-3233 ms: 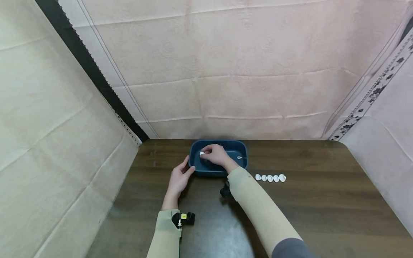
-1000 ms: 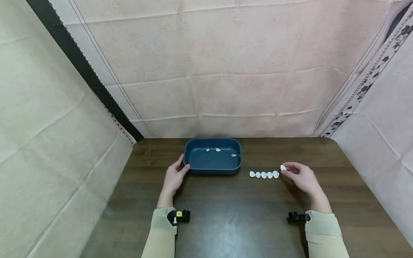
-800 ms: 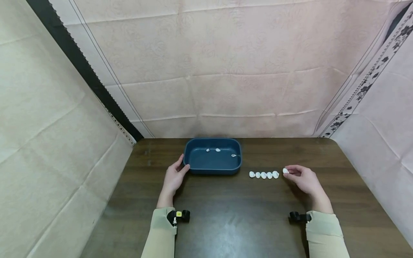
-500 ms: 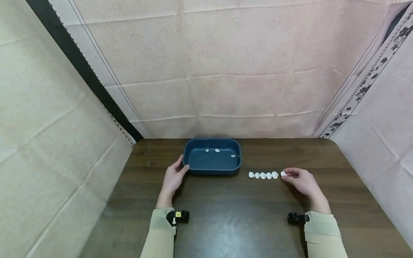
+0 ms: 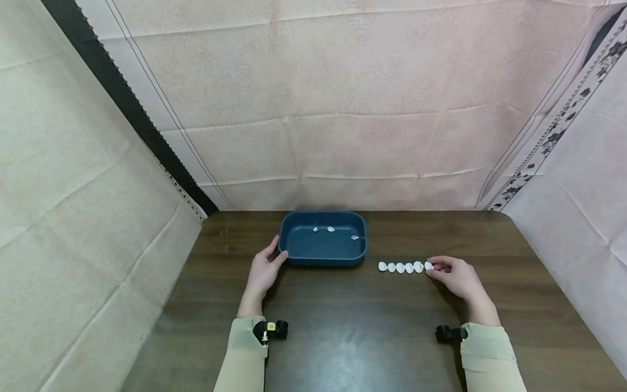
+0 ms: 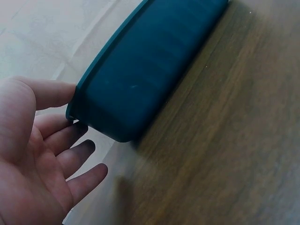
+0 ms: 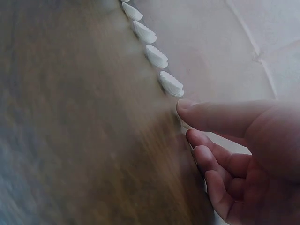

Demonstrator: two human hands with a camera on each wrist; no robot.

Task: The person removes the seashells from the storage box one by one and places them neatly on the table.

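Head view, blue rectangular plastic tray (image 5: 323,258): touched at its left end by the left hand (image 5: 264,270), fingers spread, probably for steadying.
Three small white shells (image 5: 331,229): loose inside.
Five white ridged shells (image 5: 400,268): lined up on the brown wooden counter (image 5: 352,316), right of the tray.
Row-end white shell (image 5: 428,265): pinched by the right hand (image 5: 455,277), apparently for alignment.

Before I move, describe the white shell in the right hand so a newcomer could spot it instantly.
On the brown table, right of the blue tray, runs a row of white shells. Follow it to its right end. The shell is the only one pinched by the right hand.
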